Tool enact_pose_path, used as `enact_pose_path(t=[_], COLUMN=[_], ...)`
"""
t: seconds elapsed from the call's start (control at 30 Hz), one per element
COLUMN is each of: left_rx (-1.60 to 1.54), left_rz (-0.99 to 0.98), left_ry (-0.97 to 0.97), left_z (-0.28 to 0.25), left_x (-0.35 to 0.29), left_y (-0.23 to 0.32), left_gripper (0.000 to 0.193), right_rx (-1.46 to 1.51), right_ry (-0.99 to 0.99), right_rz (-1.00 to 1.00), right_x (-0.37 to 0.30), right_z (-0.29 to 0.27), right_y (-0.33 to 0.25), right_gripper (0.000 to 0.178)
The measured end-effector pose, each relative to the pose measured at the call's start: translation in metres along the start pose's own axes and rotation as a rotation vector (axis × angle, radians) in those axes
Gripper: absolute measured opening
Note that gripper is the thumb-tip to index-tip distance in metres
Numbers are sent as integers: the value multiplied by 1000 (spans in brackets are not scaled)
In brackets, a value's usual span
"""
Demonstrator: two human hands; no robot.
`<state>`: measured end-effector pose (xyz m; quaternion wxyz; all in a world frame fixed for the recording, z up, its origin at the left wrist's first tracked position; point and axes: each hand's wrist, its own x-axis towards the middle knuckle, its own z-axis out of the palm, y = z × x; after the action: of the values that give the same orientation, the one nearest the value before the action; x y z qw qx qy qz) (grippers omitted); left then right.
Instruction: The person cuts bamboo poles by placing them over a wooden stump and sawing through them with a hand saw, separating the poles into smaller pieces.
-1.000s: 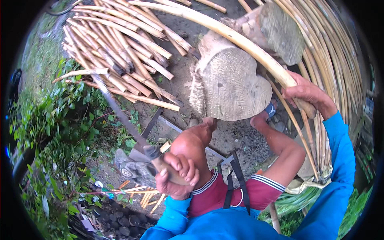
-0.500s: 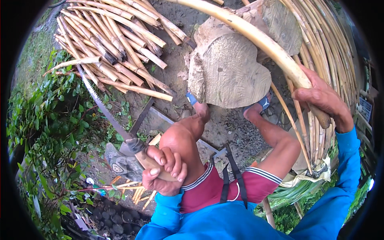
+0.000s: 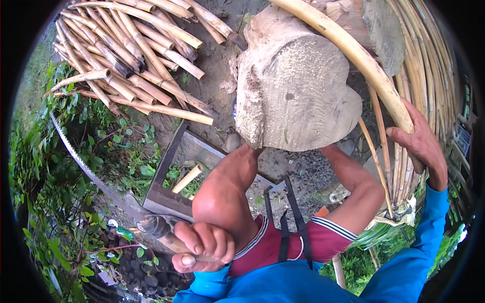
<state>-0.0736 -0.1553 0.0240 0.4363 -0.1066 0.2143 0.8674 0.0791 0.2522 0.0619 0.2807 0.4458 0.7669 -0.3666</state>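
My left hand (image 3: 207, 247) grips the wooden handle of a curved hand saw (image 3: 93, 174). Its toothed blade points up and left, apart from the bamboo. Over on the right, my right hand (image 3: 422, 136) is closed round the near end of a thick bamboo pole (image 3: 353, 48), thumb on its left side. That pole slants away to the upper left, across the far right part of a sawn tree stump (image 3: 303, 96). Sawdust speckles the stump's pale top. The pole's far end is out of view.
Cut bamboo pieces (image 3: 131, 50) lie heaped at the far left. Long bamboo poles (image 3: 434, 70) run along the right edge. A low frame (image 3: 164, 156) stands beside my left knee, with a short bamboo piece (image 3: 187, 179) by it. Leafy plants (image 3: 50, 202) fill the left side.
The saw has swung left and down with my left hand. My right hand and the pole's near end sit slightly lower and further right; the stump appears larger.
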Motion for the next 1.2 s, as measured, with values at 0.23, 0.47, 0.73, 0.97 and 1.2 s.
enact_pose_path(t=[0.23, 0.47, 0.73, 0.97, 1.2], left_rx=[-71, -75, 334, 453, 246], left_rz=[3, -32, -247, -388, -267], left_ry=[-34, 23, 55, -109, -26], left_z=[-5, 5, 33, 27, -10], left_x=[2, 9, 66, 107, 90], left_y=[2, 4, -8, -82, -120], left_gripper=[22, 20, 25, 25, 14], right_rx=[185, 530, 691, 458, 159], right_ry=[-63, -241, -342, -325, -79], right_rz=[203, 190, 217, -43, -92], right_x=[4, -16, -114, -205, -185], right_z=[0, -18, -4, 75, 160], right_y=[0, -7, -62, -25, 29], right_gripper=[68, 64, 60, 53, 71])
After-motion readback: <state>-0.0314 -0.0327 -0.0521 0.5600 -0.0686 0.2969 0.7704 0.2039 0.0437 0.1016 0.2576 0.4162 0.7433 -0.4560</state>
